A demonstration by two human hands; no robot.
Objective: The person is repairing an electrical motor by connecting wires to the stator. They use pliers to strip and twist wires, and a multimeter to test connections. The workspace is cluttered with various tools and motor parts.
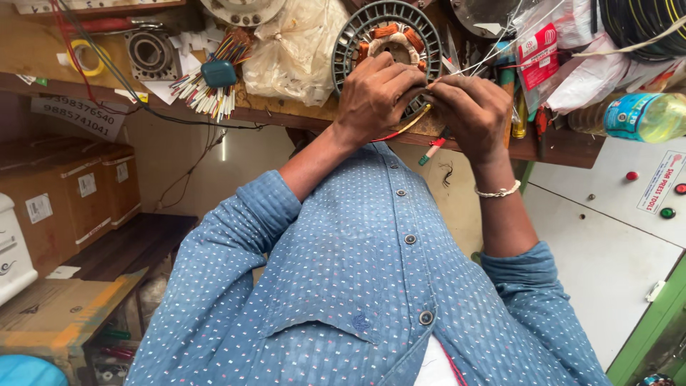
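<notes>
A round grey motor stator [357, 28] with copper windings lies on the wooden bench [286, 114] in front of me. Both hands are raised over its lower edge. My left hand [375, 93] is closed, and a yellow-sleeved lead with a red wire [411, 125] trails out below it. My right hand [471, 107], with a white bracelet at the wrist, pinches the same lead where the fingertips meet. The hands hide the spot where the lead joins the windings. My blue dotted shirt fills the lower part of the view.
A red and green pen [431, 151] hangs at the bench edge. On the bench: a bundle of coloured wires [204, 89], a plastic bag [296, 50], a yellow tape roll [87, 57], a bottle of yellowish liquid [643, 118]. Cardboard boxes [71, 193] stand left, a white button panel [607, 236] right.
</notes>
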